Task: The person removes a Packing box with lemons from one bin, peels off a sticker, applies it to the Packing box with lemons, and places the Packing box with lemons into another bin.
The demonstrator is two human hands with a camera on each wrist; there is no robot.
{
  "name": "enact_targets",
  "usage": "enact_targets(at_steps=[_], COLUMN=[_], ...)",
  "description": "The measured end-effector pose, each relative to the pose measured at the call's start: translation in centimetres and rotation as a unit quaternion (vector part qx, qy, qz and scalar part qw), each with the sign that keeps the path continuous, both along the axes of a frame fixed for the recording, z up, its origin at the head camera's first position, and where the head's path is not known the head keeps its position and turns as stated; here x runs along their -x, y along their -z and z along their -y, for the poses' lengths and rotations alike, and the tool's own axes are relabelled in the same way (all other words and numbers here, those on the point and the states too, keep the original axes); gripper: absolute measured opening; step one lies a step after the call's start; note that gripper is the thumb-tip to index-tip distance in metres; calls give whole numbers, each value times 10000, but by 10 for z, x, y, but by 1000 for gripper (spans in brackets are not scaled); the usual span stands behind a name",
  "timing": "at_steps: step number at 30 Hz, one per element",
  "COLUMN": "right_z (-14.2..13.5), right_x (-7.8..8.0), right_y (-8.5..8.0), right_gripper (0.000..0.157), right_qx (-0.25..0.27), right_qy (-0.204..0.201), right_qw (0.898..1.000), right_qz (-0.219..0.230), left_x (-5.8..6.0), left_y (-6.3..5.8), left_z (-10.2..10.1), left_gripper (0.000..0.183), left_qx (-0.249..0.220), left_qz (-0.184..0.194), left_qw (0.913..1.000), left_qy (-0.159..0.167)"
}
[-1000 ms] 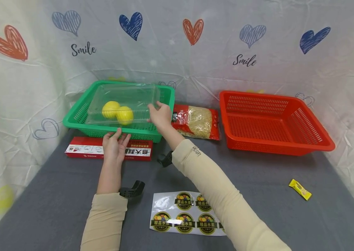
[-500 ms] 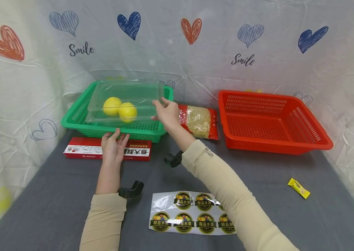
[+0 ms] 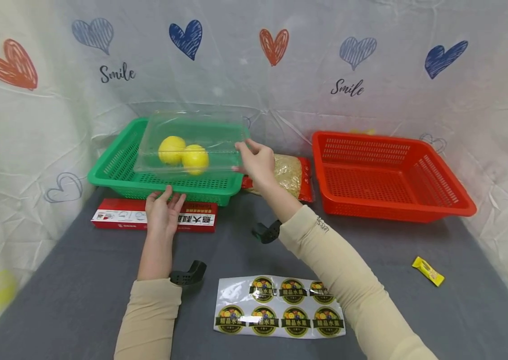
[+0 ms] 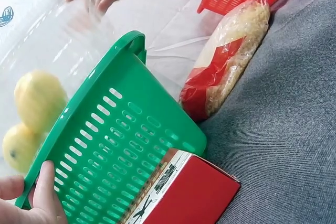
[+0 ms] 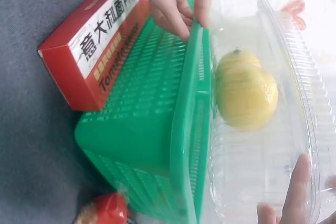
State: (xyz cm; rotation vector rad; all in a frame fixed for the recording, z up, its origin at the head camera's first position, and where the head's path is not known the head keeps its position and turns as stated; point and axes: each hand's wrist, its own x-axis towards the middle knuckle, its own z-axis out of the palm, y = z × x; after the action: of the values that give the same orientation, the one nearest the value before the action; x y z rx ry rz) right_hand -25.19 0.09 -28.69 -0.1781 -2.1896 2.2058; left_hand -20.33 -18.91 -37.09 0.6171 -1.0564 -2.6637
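My right hand [image 3: 258, 161] grips the right end of a clear plastic box [image 3: 224, 135], tilted above the green basket [image 3: 114, 172]. Inside it lie two yellow fruits, probably lemons: one lemon [image 3: 171, 150] beside another lemon [image 3: 195, 161]. In the right wrist view, fingers [image 5: 298, 192] of that hand lie along the box wall. My left hand [image 3: 162, 212] pinches the basket's front rim, the thumb outside it in the left wrist view. Below this rim a red pasta box [image 3: 121, 215] lies against the basket, partly hidden by the left hand.
A red basket [image 3: 398, 210] stands at the right. Between the baskets lies a red-and-clear bag [image 3: 291, 172] of pale food, partly behind my right hand. A sheet of round stickers [image 3: 281, 307] lies in front, a small yellow packet [image 3: 428, 271] at the right.
My right hand has raised the clear box and moved it rightward, with the lemons inside. My left hand stays at the basket rim. More of the sticker sheet shows.
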Motion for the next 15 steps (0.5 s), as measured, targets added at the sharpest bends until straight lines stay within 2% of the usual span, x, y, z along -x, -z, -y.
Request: enact_targets(at_steps=[8,15], right_z=[-27,-49], right_x=[-6,-20], right_y=[-3,-10], right_gripper=[49,49], right_qx=[367,137], right_qy=[-46,-249], right_qw=[9993,9996], right_qz=[-36,13], left_x=[-2,1], left_y=[1,2], left_z=[-1,0], left_gripper=[28,25], left_qx=[161,206], left_qz=[-84,-67], left_qw=[9998,9998], left_qy=[48,15])
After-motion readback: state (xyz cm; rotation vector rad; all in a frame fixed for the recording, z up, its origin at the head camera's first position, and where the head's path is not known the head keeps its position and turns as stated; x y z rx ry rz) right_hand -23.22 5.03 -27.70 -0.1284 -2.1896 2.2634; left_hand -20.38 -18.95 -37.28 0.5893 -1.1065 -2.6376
